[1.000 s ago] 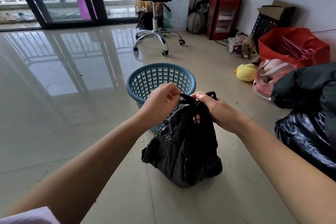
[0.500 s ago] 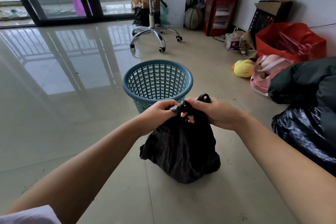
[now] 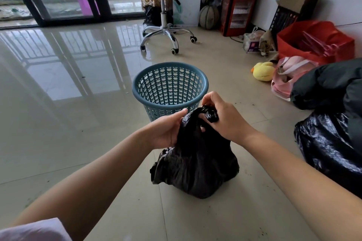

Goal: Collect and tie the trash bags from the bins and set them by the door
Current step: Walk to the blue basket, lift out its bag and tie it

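A black trash bag (image 3: pixel 195 164) sat on the tiled floor, just in front of the blue bin (image 3: pixel 170 89), as both hands worked its gathered neck. The left hand (image 3: pixel 166 132) gripped the plastic below the knot; the right hand (image 3: pixel 221 118) pinched the twisted top. The tying step appeared under way, the next move likely calling for a firm pull to cinch the knot. Beyond the bin stood an office chair (image 3: pixel 162 11). No writing was legible.

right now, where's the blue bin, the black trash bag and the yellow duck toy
blue bin (image 3: pixel 137 92): head view, left side of its rim
black trash bag (image 3: pixel 195 168): head view, middle of its bulging body
yellow duck toy (image 3: pixel 263 72): head view, middle of its body
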`<act>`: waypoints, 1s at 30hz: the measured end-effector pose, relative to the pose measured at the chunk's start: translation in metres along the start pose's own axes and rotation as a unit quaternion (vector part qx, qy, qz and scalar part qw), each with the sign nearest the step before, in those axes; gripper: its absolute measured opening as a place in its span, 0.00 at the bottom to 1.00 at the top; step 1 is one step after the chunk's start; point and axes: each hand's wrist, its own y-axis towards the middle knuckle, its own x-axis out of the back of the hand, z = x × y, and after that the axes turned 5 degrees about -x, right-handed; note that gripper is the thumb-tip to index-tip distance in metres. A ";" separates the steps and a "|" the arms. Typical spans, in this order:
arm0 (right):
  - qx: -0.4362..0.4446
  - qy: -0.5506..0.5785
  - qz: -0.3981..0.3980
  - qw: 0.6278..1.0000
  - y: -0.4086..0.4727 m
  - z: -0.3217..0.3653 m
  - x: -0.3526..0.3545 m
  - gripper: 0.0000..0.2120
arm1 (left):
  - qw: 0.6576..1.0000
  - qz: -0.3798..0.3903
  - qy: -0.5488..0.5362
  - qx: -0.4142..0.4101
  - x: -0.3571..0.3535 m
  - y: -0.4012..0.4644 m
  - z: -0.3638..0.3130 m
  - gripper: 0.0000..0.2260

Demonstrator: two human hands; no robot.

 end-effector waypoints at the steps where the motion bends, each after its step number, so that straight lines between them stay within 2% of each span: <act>1: 0.008 0.006 0.022 1.000 -0.002 0.001 -0.004 0.12 | 1.000 -0.002 0.011 0.003 -0.001 0.001 0.002 0.19; 4: 0.029 -0.013 0.039 0.999 -0.002 -0.002 -0.010 0.11 | 1.000 -0.001 0.003 0.003 -0.008 0.002 0.006 0.11; 7: 0.054 -0.054 -0.008 0.997 0.000 -0.013 -0.008 0.09 | 0.999 -0.032 -0.013 -0.012 -0.004 0.006 0.007 0.09; 9: 0.042 -0.124 -0.033 0.991 0.001 -0.021 -0.007 0.12 | 0.998 -0.052 -0.022 -0.034 0.000 0.008 0.008 0.08; 11: -0.028 -0.179 -0.030 0.983 0.002 -0.029 -0.006 0.15 | 0.994 -0.089 -0.031 -0.058 0.007 0.011 0.007 0.08; 14: -0.167 -0.178 -0.014 0.970 0.001 -0.056 0.000 0.17 | 0.985 -0.154 -0.013 -0.074 0.033 0.011 0.011 0.06; 18: -0.289 -0.172 0.053 0.940 -0.017 -0.108 0.004 0.20 | 0.969 -0.243 0.036 -0.016 0.077 0.002 0.026 0.04; 21: -0.341 -0.162 0.092 0.921 -0.034 -0.138 0.004 0.20 | 0.949 -0.306 0.063 0.030 0.099 -0.008 0.038 0.07; 24: -0.387 -0.148 0.102 0.904 -0.055 -0.158 0.012 0.20 | 0.938 -0.332 0.086 0.053 0.117 -0.020 0.046 0.08; 27: -0.420 -0.115 0.106 0.894 -0.073 -0.165 0.016 0.18 | 0.926 -0.367 0.074 0.047 0.133 -0.030 0.051 0.08; 30: -0.425 -0.044 0.083 0.900 -0.071 -0.157 0.015 0.14 | 0.917 -0.397 0.039 0.020 0.140 -0.035 0.053 0.08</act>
